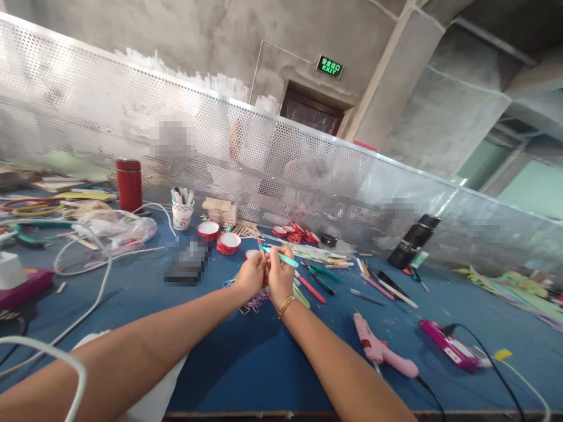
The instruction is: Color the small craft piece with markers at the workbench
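Observation:
My left hand (250, 276) and my right hand (280, 278) meet above the middle of the table, fingers pinched close together. A teal marker pen (288, 259) juts rightward from my right hand. Between the hands rises a thin stick with a red tip (260, 245), which my left fingers seem to grip; its lower part is hidden. Colourful paper clips (254, 302) lie beneath my hands. Just beyond are small round pieces with red rims and white tops (229, 242). A red marker (313, 289) and green-handled pliers (320, 276) lie to the right.
A pink glue gun (382, 347) and a magenta power strip (451, 347) lie right, with cables. A black bottle (413, 241) leans near the perforated screen (211, 135). At left stand a red flask (129, 186) and a paper cup of pens (182, 214); a phone (187, 262) lies nearby.

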Demonstrator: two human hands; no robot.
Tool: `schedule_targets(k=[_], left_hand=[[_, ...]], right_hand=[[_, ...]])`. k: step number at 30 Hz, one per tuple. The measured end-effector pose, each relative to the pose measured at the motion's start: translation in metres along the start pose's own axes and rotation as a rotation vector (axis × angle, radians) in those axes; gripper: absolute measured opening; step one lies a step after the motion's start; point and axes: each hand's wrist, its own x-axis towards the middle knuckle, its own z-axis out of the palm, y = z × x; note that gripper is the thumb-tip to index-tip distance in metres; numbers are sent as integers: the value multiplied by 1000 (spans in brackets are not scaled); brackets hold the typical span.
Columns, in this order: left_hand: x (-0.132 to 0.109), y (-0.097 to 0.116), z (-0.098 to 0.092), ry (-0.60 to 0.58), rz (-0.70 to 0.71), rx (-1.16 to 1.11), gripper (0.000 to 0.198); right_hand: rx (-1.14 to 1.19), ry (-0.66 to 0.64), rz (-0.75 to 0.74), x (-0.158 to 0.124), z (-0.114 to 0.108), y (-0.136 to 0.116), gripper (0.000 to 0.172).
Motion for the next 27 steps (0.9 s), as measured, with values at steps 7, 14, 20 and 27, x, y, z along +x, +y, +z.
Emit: schedule_targets(k=[7,14,20,27], left_hand=[[0,0,0,-16,24,-11,28],[-1,1,1,-32,15,7,26],[2,-2,1,-36,20,-23,24],[2,-4,1,-29,6,-35,26]], right_hand=[[-41,-10,-23,-1,0,-6,25],[21,8,36,-1,1,-7,26],[-13,-11,11,-1,1,-7,24],[33,16,26,-1,1,-7,27]])
